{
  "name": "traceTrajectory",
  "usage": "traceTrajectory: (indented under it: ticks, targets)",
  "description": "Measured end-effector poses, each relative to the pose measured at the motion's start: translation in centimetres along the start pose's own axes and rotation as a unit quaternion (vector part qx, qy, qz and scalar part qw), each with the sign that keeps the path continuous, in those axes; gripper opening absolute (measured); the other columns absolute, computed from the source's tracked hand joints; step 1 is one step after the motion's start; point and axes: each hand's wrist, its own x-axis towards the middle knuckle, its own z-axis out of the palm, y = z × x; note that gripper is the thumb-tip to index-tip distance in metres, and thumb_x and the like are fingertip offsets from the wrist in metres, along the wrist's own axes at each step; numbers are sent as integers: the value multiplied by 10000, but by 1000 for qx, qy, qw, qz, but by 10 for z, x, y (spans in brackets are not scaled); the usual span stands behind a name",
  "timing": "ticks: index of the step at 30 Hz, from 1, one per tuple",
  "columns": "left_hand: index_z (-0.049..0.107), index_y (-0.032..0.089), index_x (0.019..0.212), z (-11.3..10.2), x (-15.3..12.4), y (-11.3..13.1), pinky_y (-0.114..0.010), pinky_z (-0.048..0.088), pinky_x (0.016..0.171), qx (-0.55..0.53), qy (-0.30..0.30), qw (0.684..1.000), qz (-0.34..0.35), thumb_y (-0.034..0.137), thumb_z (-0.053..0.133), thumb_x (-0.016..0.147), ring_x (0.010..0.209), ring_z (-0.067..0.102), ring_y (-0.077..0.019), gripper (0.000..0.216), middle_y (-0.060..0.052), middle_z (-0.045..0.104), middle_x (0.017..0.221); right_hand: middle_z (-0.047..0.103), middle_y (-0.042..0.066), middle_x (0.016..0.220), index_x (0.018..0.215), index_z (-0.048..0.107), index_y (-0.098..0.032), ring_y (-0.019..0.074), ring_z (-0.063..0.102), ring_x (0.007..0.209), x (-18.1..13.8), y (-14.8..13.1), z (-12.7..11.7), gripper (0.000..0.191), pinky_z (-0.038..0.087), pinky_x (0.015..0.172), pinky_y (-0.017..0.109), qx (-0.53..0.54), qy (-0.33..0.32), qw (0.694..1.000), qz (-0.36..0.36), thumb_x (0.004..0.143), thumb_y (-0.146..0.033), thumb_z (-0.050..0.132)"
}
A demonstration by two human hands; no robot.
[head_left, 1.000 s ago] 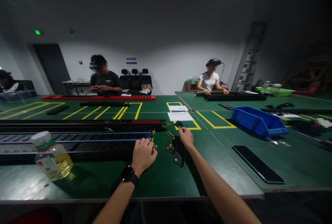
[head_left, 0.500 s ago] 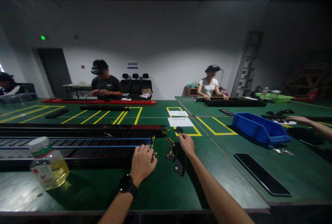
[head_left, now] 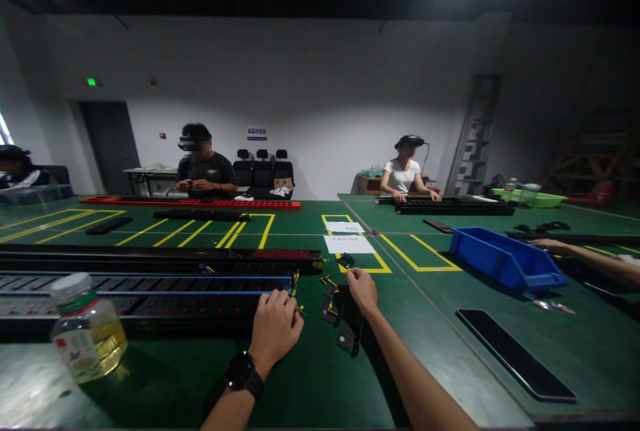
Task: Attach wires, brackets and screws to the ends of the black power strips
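My left hand [head_left: 274,330], with a black watch on its wrist, is curled shut at the right end of a long black socket strip [head_left: 150,291] on the green table [head_left: 310,378]; a thin yellow-tipped wire pokes out of its fingers. My right hand [head_left: 363,290] is closed over small black brackets and yellow wires [head_left: 336,304] lying just right of the strip's end. What its fingers pinch is hidden. A further small black part [head_left: 345,260] lies beyond it on the yellow line.
A bottle of yellow liquid [head_left: 85,334] stands front left. A blue bin [head_left: 505,260] and a flat black panel [head_left: 515,353] lie to the right. Two white papers [head_left: 349,243] sit ahead. Two people work across the table; another person's arm [head_left: 585,254] reaches in at right.
The view has tilted up a little, so everything sits lower in frame. Both hands stay put at the strip's end. Another person's arm has come in at the right edge.
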Motion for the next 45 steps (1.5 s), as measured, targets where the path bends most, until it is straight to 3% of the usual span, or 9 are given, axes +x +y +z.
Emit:
traceTrajectory:
  ticks: [14, 45]
  targets:
    - [692, 202, 851, -7, 1, 2, -453, 422, 879, -14, -15, 1000, -10, 177, 564, 931, 973, 624, -269, 154, -79, 723, 1007, 817, 79, 1087, 1050, 810, -258, 269, 756, 1015, 0, 0, 0, 313, 525, 773, 296, -5, 0, 1000, 2, 983, -376, 527]
    - [690, 212, 861, 1, -1, -1, -456, 404, 898, -25, -7, 1000, -16, 169, 572, 919, 988, 612, -274, 139, -68, 713, 1000, 818, 64, 1033, 1019, 804, -267, 281, 760, 1005, 2, 4, 3, 312, 516, 775, 305, 2, -2, 1000, -4, 988, -375, 512]
